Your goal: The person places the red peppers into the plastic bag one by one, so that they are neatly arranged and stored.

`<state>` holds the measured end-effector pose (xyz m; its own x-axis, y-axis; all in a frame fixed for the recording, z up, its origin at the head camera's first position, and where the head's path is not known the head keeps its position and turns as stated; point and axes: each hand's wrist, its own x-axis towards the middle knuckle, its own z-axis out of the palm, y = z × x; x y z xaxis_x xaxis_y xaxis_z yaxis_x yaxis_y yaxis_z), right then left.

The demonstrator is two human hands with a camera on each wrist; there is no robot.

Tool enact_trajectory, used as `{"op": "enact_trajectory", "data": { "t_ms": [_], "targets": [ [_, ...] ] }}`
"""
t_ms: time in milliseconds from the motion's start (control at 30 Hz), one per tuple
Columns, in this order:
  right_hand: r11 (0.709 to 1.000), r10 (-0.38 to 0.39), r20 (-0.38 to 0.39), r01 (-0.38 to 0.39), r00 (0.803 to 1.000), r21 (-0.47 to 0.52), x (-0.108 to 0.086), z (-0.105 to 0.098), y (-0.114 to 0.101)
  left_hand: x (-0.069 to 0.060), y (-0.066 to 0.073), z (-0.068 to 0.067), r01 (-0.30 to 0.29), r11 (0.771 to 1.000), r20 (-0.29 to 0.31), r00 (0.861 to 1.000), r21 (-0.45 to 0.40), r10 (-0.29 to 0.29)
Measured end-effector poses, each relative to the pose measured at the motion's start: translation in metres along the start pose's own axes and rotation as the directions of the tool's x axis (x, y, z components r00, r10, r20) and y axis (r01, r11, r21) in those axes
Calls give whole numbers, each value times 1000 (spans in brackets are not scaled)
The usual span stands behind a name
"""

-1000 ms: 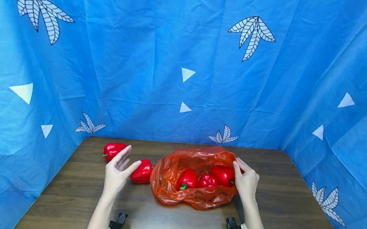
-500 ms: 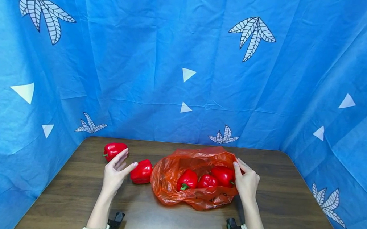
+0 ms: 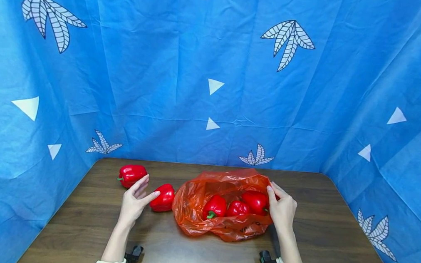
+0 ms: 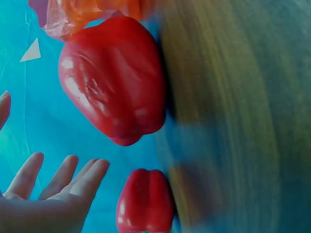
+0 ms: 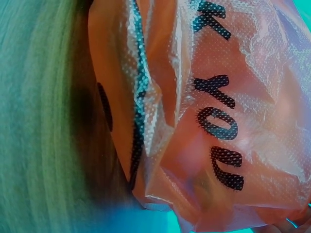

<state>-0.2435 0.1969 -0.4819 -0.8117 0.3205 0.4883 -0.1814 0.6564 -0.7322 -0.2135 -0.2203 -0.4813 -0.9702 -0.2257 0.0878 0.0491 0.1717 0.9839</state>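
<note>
Here, a thin orange-red bag (image 3: 224,228) was held by its right edge in the right hand (image 3: 284,208), and the thumb and fingers of that hand were pinched on the plastic. The bag was laid with its wide mouth open on a brown wooden tabletop (image 3: 199,262). Three shiny red peppers were held in a row inside it: a green-stemmed pepper (image 3: 216,205) on the left, a small pepper (image 3: 238,208) in the middle and a long pepper (image 3: 255,201) on the right, close to the right hand. The left hand (image 3: 133,205) was held with its thumb and fingers spread apart and nearly straight. Near its thumb, a big pepper (image 3: 163,197) was seen on the tabletop, just beside the bag, and by the left wrist view a gap was shown between that pepper and the hand. Farther back, just past the fingertips, one more red pepper (image 3: 131,175) was laid on its side, with its stem pointed left. Big black letters (image 5: 216,124) were printed on the bag. Behind the tabletop, a blue cloth (image 3: 155,80) was hung, covered with white leaves and triangles.
</note>
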Motion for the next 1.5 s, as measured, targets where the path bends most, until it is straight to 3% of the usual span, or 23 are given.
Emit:
{"op": "enact_trajectory", "data": {
  "t_ms": [200, 600, 1200, 1500],
  "targets": [
    [1000, -4, -3, 4, 1000, -1, 0, 0, 0, 3, -6, 1, 34, 999, 30, 999, 11, -34],
    [1000, 26, 24, -26, 999, -9, 0, -1, -2, 4, -14, 4, 38, 999, 108, 993, 26, -41],
    [999, 46, 49, -45, 998, -21, -1, 0, -2, 6, -27, 10, 45, 997, 148, 988, 62, -54],
    [999, 36, 44, -35, 998, -16, -1, 0, -2, 5, -30, 11, 84, 993, 144, 985, 81, -95]
  ]
}}
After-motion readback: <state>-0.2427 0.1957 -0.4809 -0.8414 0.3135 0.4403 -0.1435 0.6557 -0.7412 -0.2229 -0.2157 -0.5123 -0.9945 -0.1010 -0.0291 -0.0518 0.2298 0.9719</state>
